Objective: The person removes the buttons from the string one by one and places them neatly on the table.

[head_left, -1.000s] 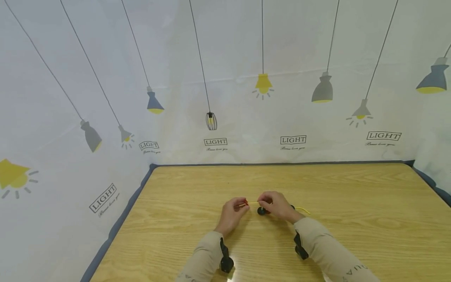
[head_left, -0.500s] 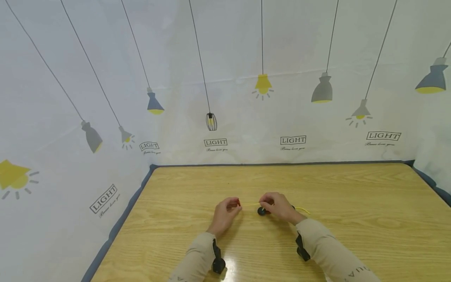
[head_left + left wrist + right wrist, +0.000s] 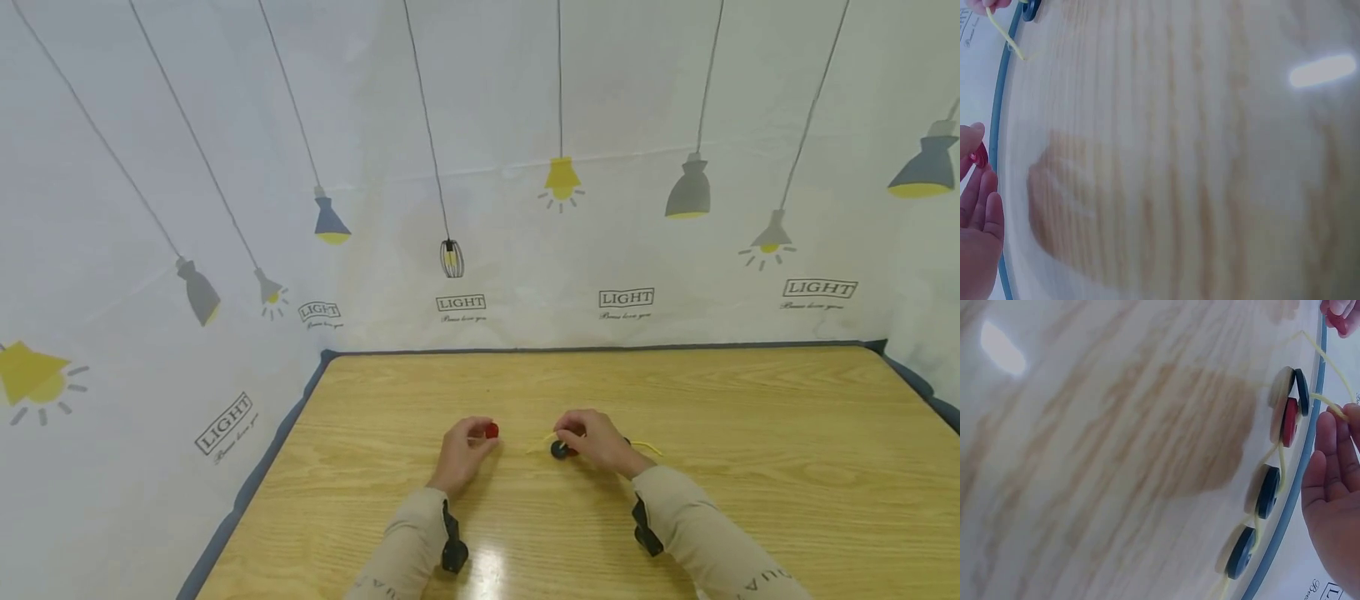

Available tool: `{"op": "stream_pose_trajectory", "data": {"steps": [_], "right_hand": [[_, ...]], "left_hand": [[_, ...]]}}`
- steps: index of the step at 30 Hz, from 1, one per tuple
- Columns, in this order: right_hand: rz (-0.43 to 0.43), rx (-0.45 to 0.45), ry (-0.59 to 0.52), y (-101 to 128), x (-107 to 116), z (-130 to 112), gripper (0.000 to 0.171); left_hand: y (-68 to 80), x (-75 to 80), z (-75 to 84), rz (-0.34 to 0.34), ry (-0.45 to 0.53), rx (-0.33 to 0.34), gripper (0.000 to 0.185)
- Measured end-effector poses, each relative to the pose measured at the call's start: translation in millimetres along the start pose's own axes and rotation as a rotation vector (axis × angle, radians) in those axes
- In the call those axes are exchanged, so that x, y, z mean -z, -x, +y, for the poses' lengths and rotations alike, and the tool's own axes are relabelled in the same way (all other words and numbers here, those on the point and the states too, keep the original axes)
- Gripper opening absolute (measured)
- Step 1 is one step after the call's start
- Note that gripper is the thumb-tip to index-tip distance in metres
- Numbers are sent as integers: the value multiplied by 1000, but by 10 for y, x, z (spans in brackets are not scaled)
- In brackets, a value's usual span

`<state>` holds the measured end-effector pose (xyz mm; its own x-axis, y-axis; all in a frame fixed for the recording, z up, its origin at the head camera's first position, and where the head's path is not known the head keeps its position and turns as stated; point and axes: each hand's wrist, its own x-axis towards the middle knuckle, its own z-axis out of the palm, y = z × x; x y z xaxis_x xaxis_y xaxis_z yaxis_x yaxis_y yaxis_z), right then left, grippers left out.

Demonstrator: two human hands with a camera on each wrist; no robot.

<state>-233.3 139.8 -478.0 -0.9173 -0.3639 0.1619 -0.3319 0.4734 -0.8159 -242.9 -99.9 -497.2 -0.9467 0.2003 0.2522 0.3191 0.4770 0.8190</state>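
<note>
A yellow string (image 3: pixel 1282 464) runs through a row of round buttons on the wooden table (image 3: pixel 750 467). In the right wrist view the string shows in the right part of the frame, passing a dark blue button (image 3: pixel 1302 391) and a red button (image 3: pixel 1289 422) that stand on edge touching each other, then two more dark buttons (image 3: pixel 1267 491) lower down, spaced apart along the string. The right hand (image 3: pixel 596 440) sits just right of the middle of the head view, low on the table, and pinches the string between curled fingertips (image 3: pixel 1352 415) just above the first pair of buttons. A loose end of the string (image 3: pixel 648 447) trails out to the right of that hand on the table.

The left hand (image 3: pixel 461 454) is a little left of the middle of the head view, apart from the right hand. It pinches a single red button (image 3: pixel 491 431) between thumb and fingertip; in the left wrist view the same red button (image 3: pixel 980 155) shows at the left edge, held at the fingertips. The other end of the string (image 3: pixel 1005 36) lies free in the upper left of that view, not touching the left hand.

Both arms wear beige sleeves (image 3: pixel 697 542) with black wrist straps (image 3: pixel 452 546). A white cloth printed with hanging lamps (image 3: pixel 480 167) surrounds the table on the far and left sides.
</note>
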Motion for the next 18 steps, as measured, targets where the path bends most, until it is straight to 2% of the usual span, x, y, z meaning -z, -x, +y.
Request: {"op": "stream_pose_trajectory", "data": {"steps": [6, 13, 18], "right_hand": [[11, 24, 65, -6, -15, -5, 9], [4, 20, 67, -9, -27, -23, 8], [2, 9, 74, -12, -16, -3, 8]], "left_hand": [[1, 9, -12, -1, -33, 5, 26], [14, 8, -31, -9, -27, 44, 26], [-4, 27, -31, -40, -44, 76, 27]]}}
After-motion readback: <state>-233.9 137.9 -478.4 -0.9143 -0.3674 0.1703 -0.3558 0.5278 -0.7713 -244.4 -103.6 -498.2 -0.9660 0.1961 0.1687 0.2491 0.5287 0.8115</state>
